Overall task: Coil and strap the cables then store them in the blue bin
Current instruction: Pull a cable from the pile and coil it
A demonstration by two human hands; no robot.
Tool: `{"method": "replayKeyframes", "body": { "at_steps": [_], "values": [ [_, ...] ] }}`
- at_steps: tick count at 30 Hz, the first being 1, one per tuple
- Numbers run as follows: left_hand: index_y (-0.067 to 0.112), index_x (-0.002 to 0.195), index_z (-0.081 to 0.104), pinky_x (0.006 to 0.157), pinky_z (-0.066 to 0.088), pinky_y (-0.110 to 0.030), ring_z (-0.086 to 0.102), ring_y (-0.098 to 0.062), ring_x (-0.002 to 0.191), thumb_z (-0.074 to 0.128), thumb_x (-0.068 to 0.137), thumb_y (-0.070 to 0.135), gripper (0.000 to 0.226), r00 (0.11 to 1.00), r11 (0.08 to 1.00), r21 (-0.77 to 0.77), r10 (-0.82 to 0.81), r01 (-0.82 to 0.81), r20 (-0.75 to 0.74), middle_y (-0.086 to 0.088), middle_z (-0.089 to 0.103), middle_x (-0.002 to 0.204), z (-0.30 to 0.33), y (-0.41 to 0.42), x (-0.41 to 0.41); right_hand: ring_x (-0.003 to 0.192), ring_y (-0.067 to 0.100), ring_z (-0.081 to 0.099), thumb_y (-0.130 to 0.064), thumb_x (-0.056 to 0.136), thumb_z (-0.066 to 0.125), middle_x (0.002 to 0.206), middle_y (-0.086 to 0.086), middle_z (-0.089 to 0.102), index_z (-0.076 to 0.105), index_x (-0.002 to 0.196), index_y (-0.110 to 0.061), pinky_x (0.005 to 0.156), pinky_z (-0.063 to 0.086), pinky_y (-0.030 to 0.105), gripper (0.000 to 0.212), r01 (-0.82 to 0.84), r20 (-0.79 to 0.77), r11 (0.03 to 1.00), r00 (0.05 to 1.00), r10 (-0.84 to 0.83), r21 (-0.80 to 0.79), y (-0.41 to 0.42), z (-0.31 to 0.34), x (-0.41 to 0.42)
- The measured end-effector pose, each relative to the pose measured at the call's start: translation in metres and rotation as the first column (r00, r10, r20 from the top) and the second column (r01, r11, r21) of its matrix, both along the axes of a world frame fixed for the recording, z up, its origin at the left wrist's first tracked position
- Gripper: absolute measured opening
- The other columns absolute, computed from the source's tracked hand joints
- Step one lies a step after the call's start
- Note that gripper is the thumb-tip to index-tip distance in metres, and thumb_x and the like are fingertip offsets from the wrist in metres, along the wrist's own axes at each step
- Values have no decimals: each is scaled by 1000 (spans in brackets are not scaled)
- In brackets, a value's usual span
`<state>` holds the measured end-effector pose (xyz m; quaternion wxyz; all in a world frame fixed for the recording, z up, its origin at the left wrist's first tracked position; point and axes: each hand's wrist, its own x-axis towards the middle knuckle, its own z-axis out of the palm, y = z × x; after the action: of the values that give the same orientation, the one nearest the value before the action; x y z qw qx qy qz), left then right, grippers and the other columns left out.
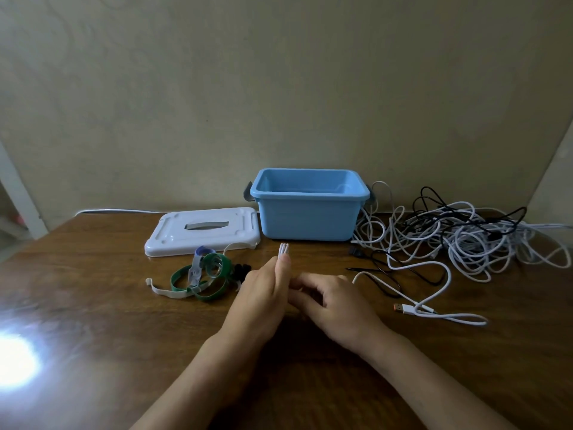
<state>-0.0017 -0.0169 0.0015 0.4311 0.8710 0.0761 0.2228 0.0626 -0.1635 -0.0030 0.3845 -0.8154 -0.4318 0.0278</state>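
My left hand (263, 290) holds a folded white cable (283, 250) upright; its looped end sticks out above my fingertips. My right hand (335, 301) is pressed against the left with curled fingers, apparently gripping the same cable lower down. A loose white cable with an orange-tipped USB plug (400, 308) runs off to the right of my right hand. The open blue bin (310, 218) stands behind my hands, nothing visible inside. A tangle of white and black cables (459, 240) lies to its right. Green, white and black straps (204, 274) lie left of my hands.
The bin's white lid (201, 231) lies flat to the left of the bin. The brown wooden table (93, 305) meets a beige wall behind. A bright glare spot sits at the left edge of the table.
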Motion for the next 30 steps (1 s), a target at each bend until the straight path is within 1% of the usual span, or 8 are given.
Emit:
{"method": "replayKeyframes", "body": {
  "at_steps": [4, 7, 10, 13, 16, 21, 26, 30],
  "values": [
    [18, 76, 58, 58, 43, -23, 61, -6, 64, 23, 109, 44, 54, 995, 996, 14, 82, -83, 65, -1, 62, 65, 0, 7, 1, 74, 4, 62, -49, 104, 44, 77, -10, 64, 65, 99, -35, 64, 45, 26, 25, 32, 45, 979, 999, -23, -203, -8, 8, 7],
    [17, 77, 59, 54, 40, -17, 58, -4, 58, 23, 107, 47, 55, 985, 990, -101, 107, -94, 132, -1, 60, 61, 0, 9, 3, 75, 3, 61, -44, 105, 47, 80, -12, 64, 67, 101, -35, 66, 44, 27, 22, -3, 12, 976, 1000, 6, -217, -5, 7, 4],
    [23, 80, 58, 54, 39, -24, 52, -5, 54, 24, 105, 49, 50, 982, 995, -86, 63, -48, 180, 3, 54, 58, -2, 2, 4, 74, 3, 59, -37, 103, 51, 84, -11, 67, 70, 104, -33, 66, 46, 29, 19, -82, 35, 963, 995, 94, -257, 9, 0, -9],
    [26, 82, 59, 54, 36, -25, 48, -5, 53, 26, 106, 47, 46, 979, 998, -56, 25, -14, 204, 9, 50, 57, -3, -2, 4, 68, -1, 51, -31, 104, 49, 72, -19, 57, 69, 91, -30, 64, 39, 21, 24, -71, 50, 953, 995, 90, -295, 16, -3, -12],
    [22, 82, 60, 52, 34, -30, 43, -8, 53, 27, 107, 49, 50, 965, 986, -159, 0, 43, 262, 10, 47, 56, -1, -2, 6, 70, 3, 54, -38, 106, 45, 74, -15, 60, 60, 79, -36, 67, 42, 26, 31, -98, 61, 950, 991, 121, -298, 15, 0, -15],
    [11, 80, 61, 46, 28, -29, 35, -8, 45, 29, 105, 44, 52, 964, 952, -284, -37, 114, 265, 8, 40, 50, 9, 1, 2, 74, 9, 58, -50, 104, 44, 80, -9, 63, 66, 87, -25, 67, 44, 34, 37, -81, 145, 919, 978, 147, -385, 9, 0, -6],
    [18, 81, 67, 52, 39, -37, 48, -9, 48, 29, 105, 49, 54, 991, 996, -45, -70, 75, 111, 5, 51, 51, 9, 21, 0, 87, 6, 57, -48, 103, 48, 90, -12, 62, 57, 84, -35, 73, 41, 30, 24, 56, 212, 890, 976, 46, -453, -10, 11, 19],
    [28, 85, 66, 57, 45, -32, 56, -8, 57, 28, 99, 56, 49, 997, 987, 138, -79, 80, -14, 4, 58, 61, 3, 24, 0, 64, 4, 54, -57, 99, 45, 70, -8, 60, 63, 80, -32, 59, 36, 24, 36, 196, 156, 940, 975, -157, -278, -25, 11, 34]
  ]
}}
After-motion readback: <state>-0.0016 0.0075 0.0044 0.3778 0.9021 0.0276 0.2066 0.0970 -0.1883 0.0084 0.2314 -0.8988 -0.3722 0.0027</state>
